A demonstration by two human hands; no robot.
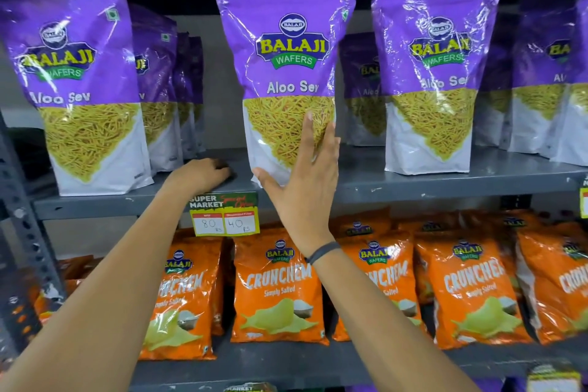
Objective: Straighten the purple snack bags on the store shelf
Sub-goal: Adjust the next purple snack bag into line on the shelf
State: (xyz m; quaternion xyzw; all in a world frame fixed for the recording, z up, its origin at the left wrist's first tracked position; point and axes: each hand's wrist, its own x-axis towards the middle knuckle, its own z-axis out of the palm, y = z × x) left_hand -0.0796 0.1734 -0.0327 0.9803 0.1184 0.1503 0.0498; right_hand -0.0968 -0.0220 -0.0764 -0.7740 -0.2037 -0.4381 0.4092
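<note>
Purple Aloo Sev snack bags stand upright on the grey upper shelf (413, 183). The middle purple bag (286, 67) stands at the shelf's front edge. My right hand (305, 178) lies flat against its lower front, fingers spread and pointing up, thumb under its bottom left corner. My left hand (203, 173) rests knuckles-up on the shelf between the middle bag and the left purple bag (76, 79), fingers curled, holding nothing I can see. The right purple bag (436, 73) stands apart from both hands. More purple bags line up behind each front one.
Orange Crunchem bags (276, 289) fill the shelf below. A yellow price tag (224, 216) hangs on the upper shelf's front lip under my left hand. A grey perforated upright (22, 216) frames the left side. Another tag (584, 200) shows at the right edge.
</note>
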